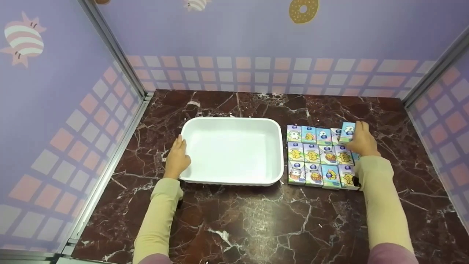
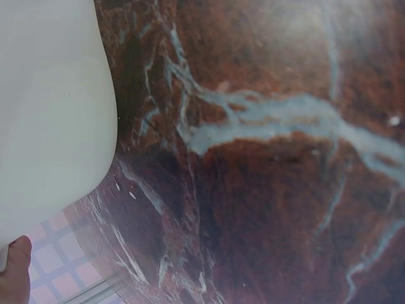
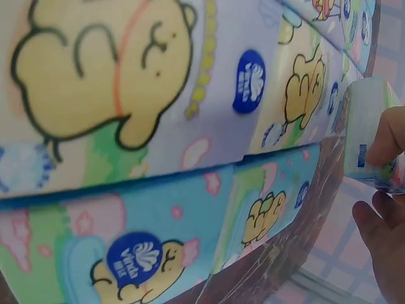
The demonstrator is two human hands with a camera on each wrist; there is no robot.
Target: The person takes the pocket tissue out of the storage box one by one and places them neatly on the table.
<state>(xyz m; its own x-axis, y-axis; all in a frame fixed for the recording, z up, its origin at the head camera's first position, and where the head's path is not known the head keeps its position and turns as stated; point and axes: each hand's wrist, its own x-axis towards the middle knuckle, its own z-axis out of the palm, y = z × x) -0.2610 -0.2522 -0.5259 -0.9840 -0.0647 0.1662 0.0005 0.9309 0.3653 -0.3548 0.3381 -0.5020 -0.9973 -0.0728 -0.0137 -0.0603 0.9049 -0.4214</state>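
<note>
My right hand (image 1: 363, 141) pinches a small blue tissue pack (image 1: 347, 132) just above the far row of packs. In the right wrist view the same tissue pack (image 3: 367, 133) is between the thumb and fingers at the right edge. Below and left of it lie several rows of cartoon-printed tissue packs (image 1: 311, 153), side by side. My left hand (image 1: 177, 158) holds the left rim of a white plastic tray (image 1: 227, 150), which has nothing in it. In the left wrist view only a fingertip (image 2: 19, 250) shows beside the tray's wall (image 2: 57, 126).
The tray and packs stand on a dark red marble-patterned tabletop (image 1: 256, 227). Purple panels with pink and white squares (image 1: 253, 40) rise at the back and both sides. A metal strip (image 1: 110, 161) edges the table at the left.
</note>
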